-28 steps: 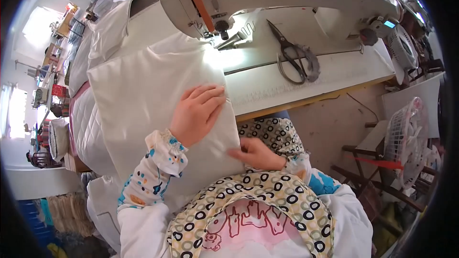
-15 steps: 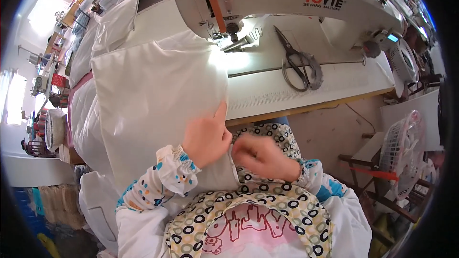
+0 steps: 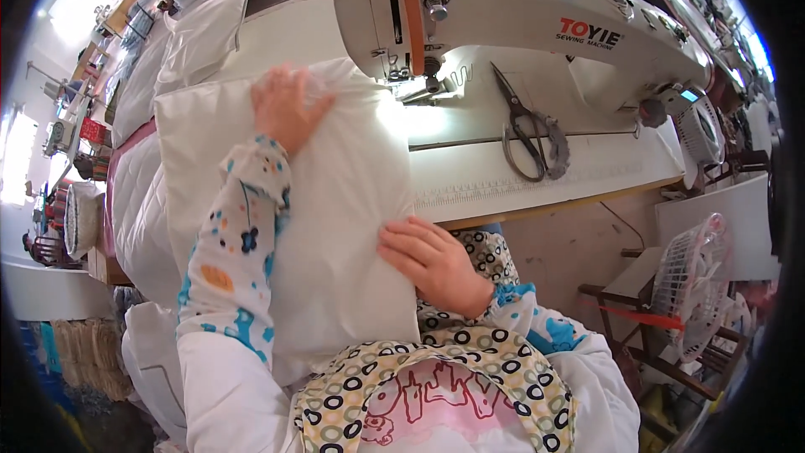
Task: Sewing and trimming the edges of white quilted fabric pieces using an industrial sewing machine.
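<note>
1. The white cloth (image 3: 344, 201) lies across the table (image 3: 646, 155), its far right corner close by the lit needle end of the sewing machine (image 3: 520, 21).
2. The left hand (image 3: 287, 109), a little blurred, rests on the cloth near its far edge, thumb spread from the fingers.
3. The right hand (image 3: 438, 267) lies over the cloth's right edge, fingers close together; from here I can't tell whether the thumb pinches underneath.
4. Black scissors (image 3: 518, 108) lie on the table, right of the needle end.
5. Over to the right stands a fan (image 3: 700, 285).
</note>
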`<state>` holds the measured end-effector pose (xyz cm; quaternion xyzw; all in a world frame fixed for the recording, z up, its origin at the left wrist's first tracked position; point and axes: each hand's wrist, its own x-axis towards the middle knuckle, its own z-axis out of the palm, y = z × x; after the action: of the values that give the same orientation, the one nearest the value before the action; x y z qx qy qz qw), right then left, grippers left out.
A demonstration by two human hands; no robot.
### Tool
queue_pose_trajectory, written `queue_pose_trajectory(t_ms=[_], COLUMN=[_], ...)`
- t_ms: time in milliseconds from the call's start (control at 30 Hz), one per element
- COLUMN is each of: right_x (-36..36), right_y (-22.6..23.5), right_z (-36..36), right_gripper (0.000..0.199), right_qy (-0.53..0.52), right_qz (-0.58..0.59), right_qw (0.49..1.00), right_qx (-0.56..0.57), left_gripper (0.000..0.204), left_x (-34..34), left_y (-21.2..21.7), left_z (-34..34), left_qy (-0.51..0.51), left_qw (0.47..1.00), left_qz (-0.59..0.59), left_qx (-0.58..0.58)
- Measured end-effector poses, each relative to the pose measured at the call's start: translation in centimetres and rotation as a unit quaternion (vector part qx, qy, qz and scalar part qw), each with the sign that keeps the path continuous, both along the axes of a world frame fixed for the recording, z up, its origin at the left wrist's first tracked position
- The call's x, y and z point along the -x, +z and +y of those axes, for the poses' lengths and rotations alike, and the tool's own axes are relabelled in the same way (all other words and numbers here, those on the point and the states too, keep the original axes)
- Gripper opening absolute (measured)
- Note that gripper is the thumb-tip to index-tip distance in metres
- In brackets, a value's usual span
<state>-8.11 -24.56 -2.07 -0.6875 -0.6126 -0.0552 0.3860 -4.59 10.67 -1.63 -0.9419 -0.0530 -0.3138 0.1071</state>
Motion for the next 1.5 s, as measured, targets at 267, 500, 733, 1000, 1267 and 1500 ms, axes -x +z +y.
queue_pose_trajectory(t_ms=[267, 500, 733, 1000, 1267, 1500], right_x=[0.3, -0.3, -2.2, -2.7, -4.0, -5.0], right_y=[1.0, 1.3, 1.6, 1.8, 1.9, 2.3], right_z=[-0.3, -0.1, 0.5, 0.9, 1.2, 2.5], right_gripper=[0.033, 0.032, 0.035, 0.038, 0.04, 0.04], right_qy=[0.002, 0.007, 0.012, 0.051, 0.051, 0.076], right_qz=[0.028, 0.006, 0.002, -0.017, -0.007, -0.002], right_qw=[1.0, 1.0, 0.999, 0.996, 0.996, 0.993], right_qx=[0.003, 0.017, 0.037, 0.064, 0.079, 0.094], left_gripper=[0.053, 0.047, 0.043, 0.046, 0.047, 0.049], left_x=[-1.5, -1.5, -3.9, -7.5, -10.7, -14.0], left_y=[2.6, 1.9, 1.9, 1.4, 1.7, 0.0], left_z=[1.7, 2.4, 4.0, 6.9, 8.7, 12.7], left_qy=[0.099, 0.046, 0.025, 0.006, 0.007, -0.032], left_qw=[0.972, 0.977, 0.986, 0.994, 0.993, 0.987], left_qz=[0.169, 0.114, 0.096, 0.058, 0.079, 0.035], left_qx=[0.129, 0.174, 0.135, 0.096, 0.085, 0.151])
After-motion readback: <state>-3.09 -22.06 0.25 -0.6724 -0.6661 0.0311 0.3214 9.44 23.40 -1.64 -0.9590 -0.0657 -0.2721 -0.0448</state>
